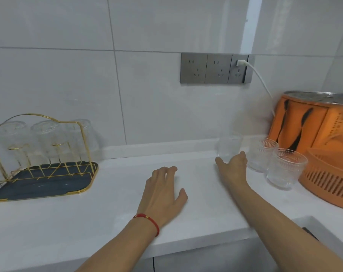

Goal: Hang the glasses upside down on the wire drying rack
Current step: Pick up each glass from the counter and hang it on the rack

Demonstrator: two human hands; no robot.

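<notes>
The rack (43, 154), gold wire on a dark tray, stands at the left of the white tabletop (111, 209) against the tiled wall. Three glasses (45, 140) hang upside down on its back pegs; the front pegs are bare.

At the right, a plain tumbler (230, 147) stands upright near the wall. Just beside it, two ribbed glasses (262, 157) stand upright, close to an orange basket (327, 185).

The right hand (234, 165) is extended to the tumbler, fingers (243, 156) spread and released around its base. Whether they touch the glass cannot be told.

The left hand (162, 193) lies palm down at the tabletop centre, fingers loosely curled and grasping nothing. A red cord (150, 221) circles its wrist.

A grey socket strip (215, 68) on the wall carries one white plug.
</notes>
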